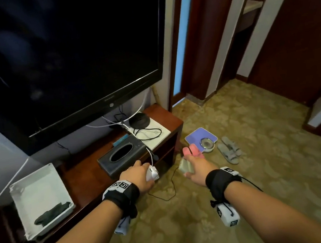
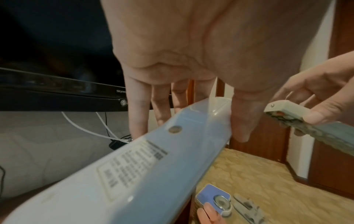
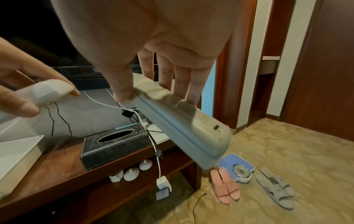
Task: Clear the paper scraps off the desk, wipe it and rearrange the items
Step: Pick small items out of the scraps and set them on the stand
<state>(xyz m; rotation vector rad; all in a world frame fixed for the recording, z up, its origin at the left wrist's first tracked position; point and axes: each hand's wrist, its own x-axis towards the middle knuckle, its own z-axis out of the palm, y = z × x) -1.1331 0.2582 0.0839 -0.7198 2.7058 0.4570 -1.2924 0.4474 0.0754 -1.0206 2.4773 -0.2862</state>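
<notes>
So, nearest the camera, the left hand (image 1: 137,173) is curled round a white device (image 1: 152,174) with a printed label on its underside, thumb on one side and fingers on the other, just in front of the near right corner of the black tissue box (image 1: 122,157). A thin black cable (image 3: 57,119) hangs beneath the device. The right hand (image 1: 197,167) is to the right of the tissue box, past the desk (image 1: 85,180) edge and over the carpet. It pinches one end of a grey remote (image 3: 182,121) between thumb (image 3: 120,84) and fingers, with the remote tilted. The hands are near each other but not touching. The tissue box sits on the brown wooden desk toward its right part, slot up. Left of the tissue box, well apart, is a white tray (image 1: 22,192) at the desk's front edge, with a dark item (image 1: 52,214) lying in its near end. On the shelf below the tissue box are white cups (image 3: 130,174), upside down, and a white plug (image 3: 162,182) dangles on a white cord. Behind and right of the tissue box a white board (image 1: 157,134) carries cables and a round black thing (image 1: 139,120). On the floor, right of the tissue box, are pink slippers (image 1: 193,151), a blue scale (image 1: 195,137) and grey slippers (image 1: 230,151). Above and behind the tissue box is a dark TV (image 1: 60,53).
</notes>
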